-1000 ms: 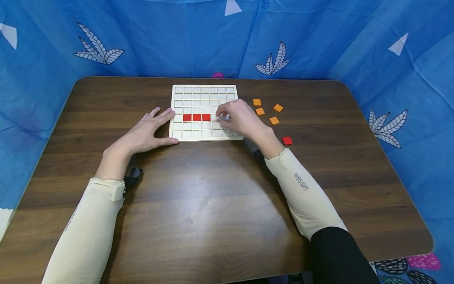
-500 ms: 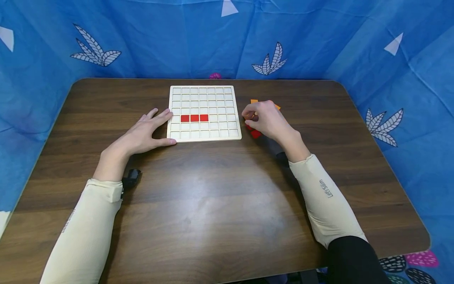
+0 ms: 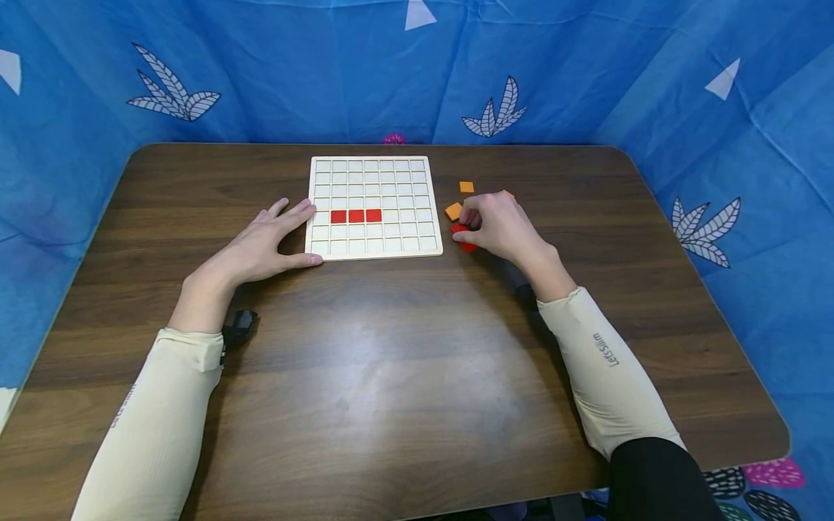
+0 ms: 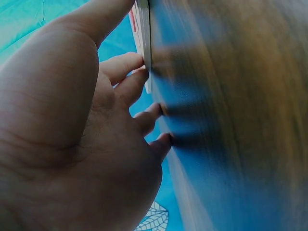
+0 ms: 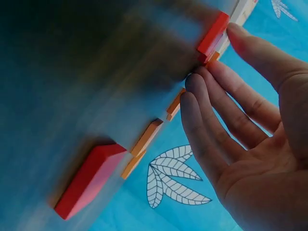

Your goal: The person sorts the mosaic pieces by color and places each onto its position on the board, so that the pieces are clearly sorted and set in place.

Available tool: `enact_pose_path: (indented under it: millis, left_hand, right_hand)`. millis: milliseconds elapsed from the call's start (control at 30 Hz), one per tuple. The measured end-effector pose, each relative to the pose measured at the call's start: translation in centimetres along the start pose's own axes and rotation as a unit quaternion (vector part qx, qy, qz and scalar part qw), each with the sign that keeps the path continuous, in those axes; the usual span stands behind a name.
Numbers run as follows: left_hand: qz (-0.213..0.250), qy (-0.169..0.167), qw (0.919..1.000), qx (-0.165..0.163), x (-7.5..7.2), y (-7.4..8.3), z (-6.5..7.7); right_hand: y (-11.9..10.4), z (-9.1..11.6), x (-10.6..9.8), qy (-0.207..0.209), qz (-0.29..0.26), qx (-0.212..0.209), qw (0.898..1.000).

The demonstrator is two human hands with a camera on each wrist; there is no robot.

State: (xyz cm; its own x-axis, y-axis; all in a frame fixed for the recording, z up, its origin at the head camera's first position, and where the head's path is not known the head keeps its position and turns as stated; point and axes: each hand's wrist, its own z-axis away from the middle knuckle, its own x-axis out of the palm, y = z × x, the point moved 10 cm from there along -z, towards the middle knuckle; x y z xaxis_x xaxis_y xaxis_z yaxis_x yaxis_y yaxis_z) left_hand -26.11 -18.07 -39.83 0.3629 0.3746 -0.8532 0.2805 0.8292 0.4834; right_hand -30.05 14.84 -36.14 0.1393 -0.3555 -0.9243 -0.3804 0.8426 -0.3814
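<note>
In the head view, my left hand (image 3: 254, 242) lies with its fingers spread at the left edge of a white grid board (image 3: 407, 235). Its thumb rests at the board's lower left corner, as the left wrist view also shows in part. Three red square tiles (image 3: 355, 216) sit in a row in the board's cells. Right of the board, my right hand (image 3: 502, 228) has its thumb and index finger at opposite sides of a loose red tile (image 5: 214, 36) on the table. Part of another red patch shows under the thumb in the head view.
Orange tiles (image 3: 466, 187) lie around the right hand, some of them covered by it. Another red tile (image 5: 91, 180) lies near the right wrist. The wooden table (image 3: 365, 362) is backed by a blue patterned cloth (image 3: 293, 72).
My right hand has left the board, moved right to the loose tiles and lowered its fingers to a red one. The left hand stays at the board's edge.
</note>
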Motion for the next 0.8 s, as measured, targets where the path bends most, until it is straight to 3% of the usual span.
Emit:
enact_pose_path:
  millis: [333,800]
  left_hand:
    - [0.001,0.000,1.0000,-0.001,0.0,0.0,0.0]
    - [0.001,-0.002,1.0000,-0.001,0.0,0.0,0.0]
  right_hand:
    - [-0.4,-0.3,0.3,-0.015,-0.009,-0.005,1.000]
    - [-2.1,-1.5,-0.4,0.004,-0.008,-0.027,1.000]
